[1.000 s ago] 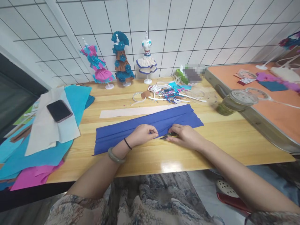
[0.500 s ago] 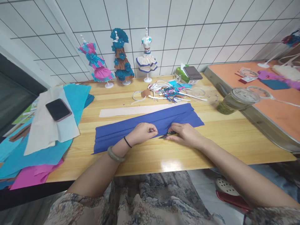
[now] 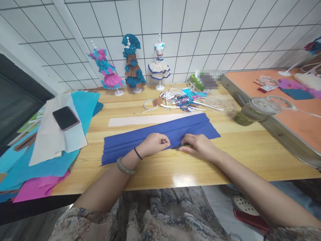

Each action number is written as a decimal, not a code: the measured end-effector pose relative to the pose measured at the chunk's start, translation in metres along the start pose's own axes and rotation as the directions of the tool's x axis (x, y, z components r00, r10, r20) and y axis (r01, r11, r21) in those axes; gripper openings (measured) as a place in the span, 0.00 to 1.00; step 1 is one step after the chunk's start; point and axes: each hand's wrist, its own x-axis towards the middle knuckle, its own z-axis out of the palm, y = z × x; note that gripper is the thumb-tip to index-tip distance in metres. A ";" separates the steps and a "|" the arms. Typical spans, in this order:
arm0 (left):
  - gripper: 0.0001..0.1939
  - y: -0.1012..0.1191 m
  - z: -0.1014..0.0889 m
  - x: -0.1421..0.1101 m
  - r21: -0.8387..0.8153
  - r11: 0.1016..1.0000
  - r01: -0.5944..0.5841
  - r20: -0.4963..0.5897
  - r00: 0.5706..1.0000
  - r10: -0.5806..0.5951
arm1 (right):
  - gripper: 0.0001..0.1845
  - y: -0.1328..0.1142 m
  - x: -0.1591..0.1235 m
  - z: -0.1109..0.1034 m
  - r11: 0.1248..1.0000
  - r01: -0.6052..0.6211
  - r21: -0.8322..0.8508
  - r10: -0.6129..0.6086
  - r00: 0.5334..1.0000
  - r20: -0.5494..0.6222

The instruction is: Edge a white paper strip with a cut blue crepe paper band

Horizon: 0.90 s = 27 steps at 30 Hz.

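Note:
A long, creased sheet of blue crepe paper [image 3: 155,130] lies slantwise across the wooden table in front of me. My left hand [image 3: 155,143] rests on its near edge, fingers curled in a pinch on the paper. In my right hand [image 3: 198,144] is a small pair of dark scissors [image 3: 184,144], mostly covered by my fingers. Their blades point left and lie at the blue sheet's near edge, close to my left fingertips. Just behind the blue sheet is a pale strip of paper [image 3: 130,120].
Three small dressed mannequins, one in a white dress [image 3: 159,63], stand along the tiled wall. Ribbon scraps [image 3: 183,99] lie behind the paper. A phone [image 3: 65,118] sits on stacked coloured sheets at left. A lidded cup [image 3: 255,112] stands right, beside an orange-topped surface [image 3: 296,124].
The scissors' blades, which showed clear on the wood, now sit against the blue sheet's near edge and are less visible. My hands barely moved; the whole view has shifted slightly.

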 end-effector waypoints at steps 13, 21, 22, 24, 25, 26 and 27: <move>0.11 0.000 0.000 0.000 -0.030 1.000 -0.005 -0.002 1.000 0.005 | 0.18 -0.002 -0.001 0.003 1.000 -0.006 0.023 0.006 1.000 -0.011; 0.12 -0.002 0.000 0.000 -0.033 0.999 -0.028 -0.001 1.000 0.028 | 0.18 -0.008 0.002 0.006 1.000 -0.008 0.007 0.008 1.000 -0.012; 0.12 -0.002 0.000 0.000 -0.034 0.999 -0.024 0.002 1.000 0.024 | 0.18 -0.009 0.003 0.006 1.000 -0.004 0.004 0.004 1.000 -0.015; 0.12 -0.003 0.000 0.000 -0.036 0.999 -0.017 0.008 1.000 0.018 | 0.18 -0.010 0.004 0.006 1.000 0.002 -0.004 -0.002 1.000 -0.022; 0.12 -0.003 0.000 0.000 -0.039 0.999 -0.014 0.010 1.000 0.015 | 0.18 -0.010 0.004 0.006 1.000 0.003 -0.008 -0.003 1.000 -0.026; 0.12 -0.003 0.000 0.001 -0.041 0.999 -0.013 0.012 1.000 0.014 | 0.17 -0.010 0.004 0.006 1.000 0.004 -0.011 -0.004 1.000 -0.028; 0.12 -0.003 0.000 0.001 -0.044 0.999 -0.014 0.013 1.000 0.014 | 0.17 -0.009 0.004 0.006 1.000 0.005 -0.013 -0.005 1.000 -0.030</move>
